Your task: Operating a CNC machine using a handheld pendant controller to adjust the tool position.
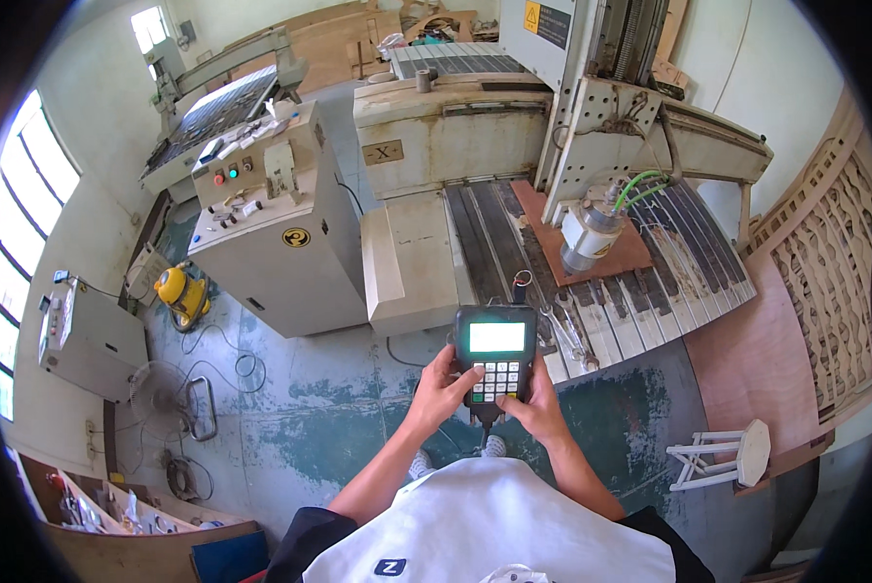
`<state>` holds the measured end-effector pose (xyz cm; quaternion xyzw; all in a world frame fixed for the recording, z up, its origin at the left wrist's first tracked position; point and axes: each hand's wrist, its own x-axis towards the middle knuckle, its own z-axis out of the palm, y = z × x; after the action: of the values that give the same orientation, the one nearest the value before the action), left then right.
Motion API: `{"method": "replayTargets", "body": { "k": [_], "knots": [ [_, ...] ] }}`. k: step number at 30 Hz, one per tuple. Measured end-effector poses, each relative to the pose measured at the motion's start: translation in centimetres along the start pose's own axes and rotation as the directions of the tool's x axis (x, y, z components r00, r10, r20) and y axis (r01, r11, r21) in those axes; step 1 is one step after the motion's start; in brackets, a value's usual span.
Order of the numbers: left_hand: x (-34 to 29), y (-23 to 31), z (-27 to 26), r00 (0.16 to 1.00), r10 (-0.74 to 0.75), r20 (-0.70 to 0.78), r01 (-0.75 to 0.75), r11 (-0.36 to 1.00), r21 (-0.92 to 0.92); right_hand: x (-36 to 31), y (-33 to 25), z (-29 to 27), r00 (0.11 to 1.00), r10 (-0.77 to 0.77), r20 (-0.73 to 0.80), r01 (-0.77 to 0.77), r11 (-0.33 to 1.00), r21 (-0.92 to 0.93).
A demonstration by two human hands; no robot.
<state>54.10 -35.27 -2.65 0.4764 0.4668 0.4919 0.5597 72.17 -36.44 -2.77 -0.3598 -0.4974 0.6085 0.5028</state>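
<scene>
Both my hands hold a black handheld controller (497,356) in front of my body, its screen lit and a keypad below. My left hand (442,391) grips its left side, the thumb on the keys. Around the right edge wraps my right hand (539,406), its thumb at the lower keys. A cable (486,432) runs down from the controller's bottom. Just beyond it lies the slotted bed (616,325) of a large machine, with wrenches (564,335) on its near edge. A cylindrical spindle (592,233) with green hoses stands over a reddish-brown board (538,219).
To the left stands a grey control cabinet (271,253) with buttons and small parts on top. A yellow vacuum (181,294), a fan (159,391) and loose cables (249,367) occupy the floor further left. A white stool (752,453) stands at right, near carved wooden panels (805,301).
</scene>
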Motion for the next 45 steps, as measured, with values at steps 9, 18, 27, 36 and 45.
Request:
{"method": "replayTargets", "body": {
  "k": [9,18,27,36,45],
  "knots": [
    [-0.2,-0.3,-0.5,1.000,0.001,0.017,-0.002,1.000,0.030,0.2,-0.1,-0.6,0.995,0.029,0.091,-0.037,0.996,0.083],
    [-0.3,0.4,-1.3,0.986,-0.097,0.138,0.097,0.995,0.004,0.1,0.2,-1.4,0.987,0.072,0.144,-0.098,0.979,0.180],
    [-0.3,-0.8,-1.0,0.995,0.008,0.098,-0.009,1.000,0.010,0.4,0.4,-0.5,0.999,0.017,0.030,-0.018,1.000,0.025],
    [-0.2,-0.9,-1.0,0.996,0.030,0.085,-0.032,0.999,0.016,0.6,0.9,-0.7,0.999,0.021,0.028,-0.021,1.000,0.023],
    [-0.2,-0.3,-1.0,0.996,-0.049,0.077,0.050,0.999,-0.010,0.8,0.6,-0.5,0.999,0.029,0.037,-0.029,1.000,-0.007]
  ]
}}
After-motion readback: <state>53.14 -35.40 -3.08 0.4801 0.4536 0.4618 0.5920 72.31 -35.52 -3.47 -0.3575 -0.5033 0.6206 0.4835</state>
